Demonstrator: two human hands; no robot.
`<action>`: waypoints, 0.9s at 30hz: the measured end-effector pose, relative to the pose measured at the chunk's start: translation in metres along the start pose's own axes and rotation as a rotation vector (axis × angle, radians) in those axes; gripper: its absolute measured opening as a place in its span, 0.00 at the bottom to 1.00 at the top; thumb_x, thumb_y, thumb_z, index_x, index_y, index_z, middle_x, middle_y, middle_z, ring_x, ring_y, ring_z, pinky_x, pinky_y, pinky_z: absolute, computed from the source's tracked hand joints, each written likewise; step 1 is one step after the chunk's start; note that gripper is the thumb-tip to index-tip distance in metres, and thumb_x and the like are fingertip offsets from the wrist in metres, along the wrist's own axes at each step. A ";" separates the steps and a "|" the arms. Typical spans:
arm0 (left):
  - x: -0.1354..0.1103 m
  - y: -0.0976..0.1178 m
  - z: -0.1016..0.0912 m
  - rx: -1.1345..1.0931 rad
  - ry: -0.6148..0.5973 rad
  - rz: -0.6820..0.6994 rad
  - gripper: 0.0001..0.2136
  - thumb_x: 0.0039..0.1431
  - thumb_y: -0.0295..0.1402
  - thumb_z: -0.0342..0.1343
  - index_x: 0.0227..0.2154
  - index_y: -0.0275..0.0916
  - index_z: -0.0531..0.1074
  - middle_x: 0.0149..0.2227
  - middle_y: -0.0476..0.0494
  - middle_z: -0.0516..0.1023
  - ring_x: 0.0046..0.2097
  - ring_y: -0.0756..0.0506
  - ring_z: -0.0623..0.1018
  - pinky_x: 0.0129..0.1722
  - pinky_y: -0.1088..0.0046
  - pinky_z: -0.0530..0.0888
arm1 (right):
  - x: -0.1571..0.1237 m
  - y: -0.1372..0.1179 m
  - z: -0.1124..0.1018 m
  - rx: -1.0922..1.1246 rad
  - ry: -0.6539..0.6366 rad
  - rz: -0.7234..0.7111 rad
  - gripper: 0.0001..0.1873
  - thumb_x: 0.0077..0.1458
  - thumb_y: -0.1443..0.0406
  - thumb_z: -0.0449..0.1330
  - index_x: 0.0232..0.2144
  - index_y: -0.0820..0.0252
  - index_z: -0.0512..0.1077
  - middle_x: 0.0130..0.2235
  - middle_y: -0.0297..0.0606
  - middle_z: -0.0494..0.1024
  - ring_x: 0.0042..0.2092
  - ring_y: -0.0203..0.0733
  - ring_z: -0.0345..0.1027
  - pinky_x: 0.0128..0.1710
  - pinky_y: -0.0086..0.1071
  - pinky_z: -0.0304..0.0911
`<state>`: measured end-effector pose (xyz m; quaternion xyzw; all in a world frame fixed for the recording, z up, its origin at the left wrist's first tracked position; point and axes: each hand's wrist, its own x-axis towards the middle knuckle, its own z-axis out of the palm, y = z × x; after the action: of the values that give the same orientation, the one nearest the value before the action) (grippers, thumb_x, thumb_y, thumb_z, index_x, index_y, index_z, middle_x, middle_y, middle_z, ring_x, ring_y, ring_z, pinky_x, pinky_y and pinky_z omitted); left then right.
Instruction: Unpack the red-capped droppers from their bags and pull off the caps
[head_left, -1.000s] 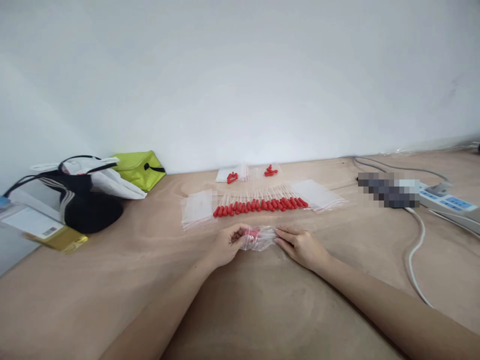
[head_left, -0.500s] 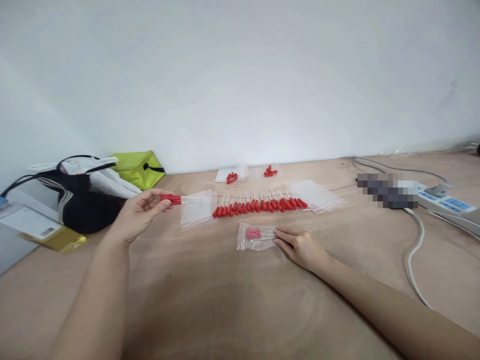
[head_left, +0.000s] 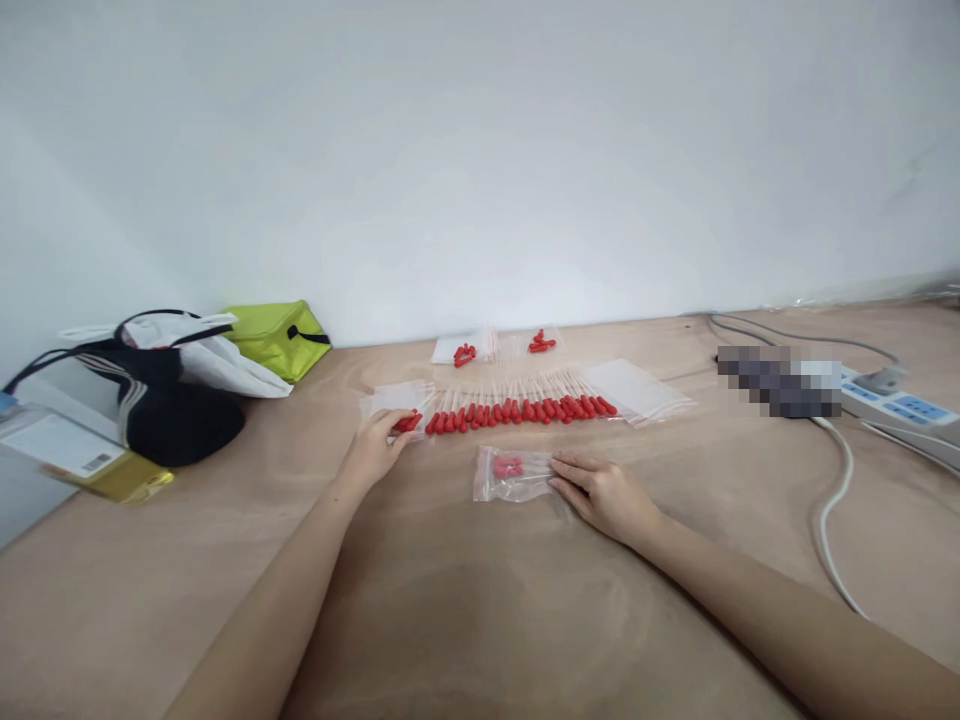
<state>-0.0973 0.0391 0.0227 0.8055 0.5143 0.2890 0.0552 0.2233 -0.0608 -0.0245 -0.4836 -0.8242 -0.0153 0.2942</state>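
Between the fingertips of my left hand are red-bulbed droppers, held low over a stack of clear zip bags; their tubes are hard to make out against the plastic. My right hand lies at the end of a zip bag and pinches that end against the table. Inside this bag are several droppers with red bulbs pointing left. Just beyond the hands runs a row of droppers, side by side, bulbs toward me and tubes pointing at the wall.
Farther back lie filled bags with red bulbs. More flat zip bags rest right of the row. A power strip with cables is on the right. A black cap and a yellow-green pouch sit at the left.
My left hand has moved right and down with the droppers, from left of the bag stack to over it beside the row. My right hand and its bag have stayed put.
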 end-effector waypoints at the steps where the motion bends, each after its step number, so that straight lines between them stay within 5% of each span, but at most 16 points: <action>1: -0.001 0.000 0.001 -0.034 -0.031 -0.025 0.13 0.50 0.38 0.53 0.37 0.37 0.69 0.36 0.42 0.73 0.34 0.47 0.75 0.36 0.68 0.74 | 0.000 0.000 0.000 -0.001 -0.001 0.001 0.13 0.55 0.64 0.51 0.40 0.59 0.72 0.44 0.40 0.74 0.42 0.39 0.70 0.44 0.31 0.67; 12: -0.001 0.003 0.011 -0.229 -0.106 -0.224 0.20 0.43 0.41 0.57 0.39 0.36 0.67 0.34 0.44 0.73 0.34 0.47 0.74 0.35 0.69 0.74 | 0.000 0.000 -0.001 -0.002 -0.015 0.008 0.14 0.56 0.63 0.49 0.40 0.59 0.72 0.44 0.39 0.74 0.43 0.39 0.70 0.44 0.32 0.67; 18: 0.000 0.002 0.004 -0.090 -0.093 -0.223 0.25 0.43 0.46 0.56 0.43 0.35 0.66 0.37 0.41 0.72 0.31 0.48 0.73 0.31 0.70 0.73 | 0.000 0.001 -0.001 0.004 -0.032 0.012 0.14 0.56 0.63 0.49 0.41 0.59 0.72 0.45 0.40 0.73 0.42 0.40 0.70 0.45 0.33 0.66; 23: 0.001 0.030 -0.004 0.031 0.076 -0.044 0.13 0.51 0.41 0.51 0.33 0.37 0.71 0.31 0.44 0.73 0.32 0.48 0.72 0.32 0.72 0.70 | 0.000 0.000 -0.001 0.015 -0.039 0.017 0.14 0.56 0.63 0.49 0.41 0.58 0.72 0.45 0.39 0.74 0.43 0.40 0.70 0.45 0.33 0.66; 27: -0.007 0.067 0.005 -0.111 -0.123 0.194 0.08 0.53 0.33 0.51 0.25 0.38 0.73 0.27 0.46 0.73 0.31 0.50 0.72 0.33 0.74 0.69 | 0.001 0.000 -0.002 0.022 -0.049 0.018 0.15 0.56 0.63 0.48 0.41 0.59 0.71 0.45 0.39 0.73 0.43 0.40 0.69 0.45 0.33 0.66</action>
<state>-0.0431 0.0034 0.0416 0.8635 0.4127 0.2710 0.1030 0.2236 -0.0607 -0.0228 -0.4880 -0.8269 0.0083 0.2795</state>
